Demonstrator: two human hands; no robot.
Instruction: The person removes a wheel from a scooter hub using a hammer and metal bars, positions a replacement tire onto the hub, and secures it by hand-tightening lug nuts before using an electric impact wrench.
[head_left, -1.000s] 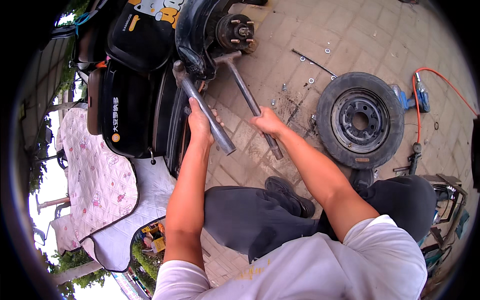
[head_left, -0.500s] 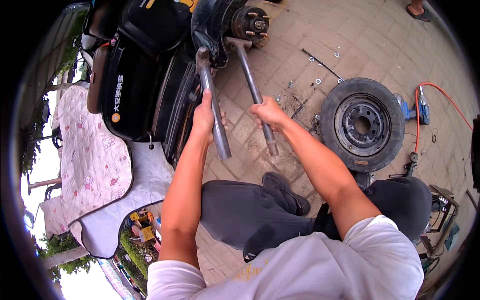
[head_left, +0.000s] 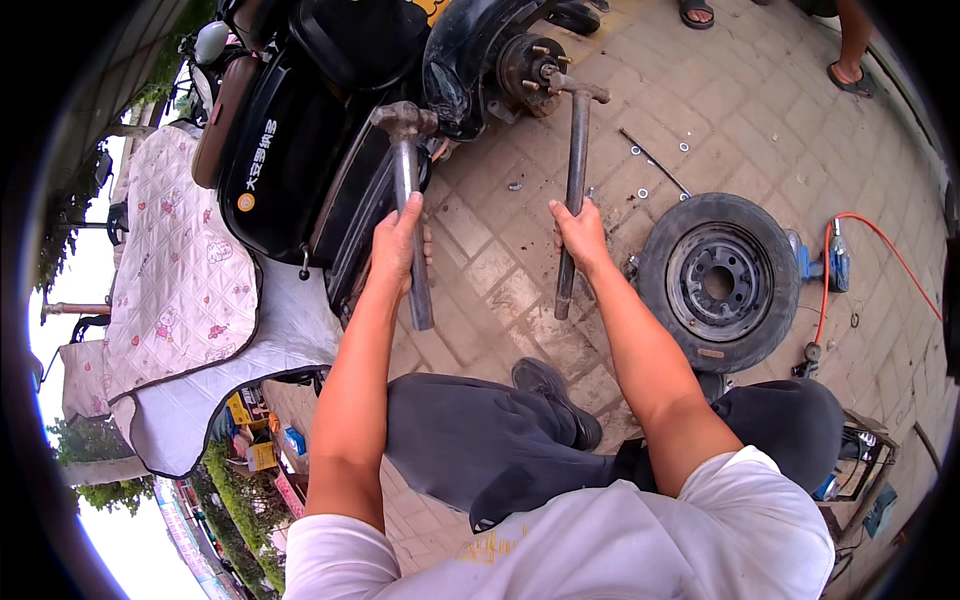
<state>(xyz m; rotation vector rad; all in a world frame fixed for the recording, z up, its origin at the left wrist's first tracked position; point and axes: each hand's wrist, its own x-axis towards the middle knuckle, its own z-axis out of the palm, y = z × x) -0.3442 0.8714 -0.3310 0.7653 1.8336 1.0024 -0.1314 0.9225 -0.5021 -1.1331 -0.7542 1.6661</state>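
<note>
My left hand (head_left: 397, 248) is wrapped round the grey pipe-like handle of a hammer (head_left: 407, 170). Its thick, rusty head is up beside the dark lower edge of the vehicle's body. A second, slimmer hammer (head_left: 577, 150) is in my right hand (head_left: 581, 236), gripped low on the handle. That hammer's head overlaps the right side of the bare wheel hub (head_left: 520, 70) in the picture; whether it touches I cannot tell. Several brass-coloured studs stick out of the hub. The two hammers are apart, both heads pointing away from me.
A black vehicle (head_left: 285, 150) stands at the left, with a pink quilted cover (head_left: 180, 270). On the paving lie a removed wheel (head_left: 665, 330), washers (head_left: 642, 193), a thin rod (head_left: 655, 162), a blue impact wrench (head_left: 822, 268) and a red hose (head_left: 885, 240). Another person's sandalled foot (head_left: 850, 78) shows top right.
The hammers have spread apart; the right one has swung from the hub's lower left to its right side. My view has shifted, and another sandalled foot shows at the top.
</note>
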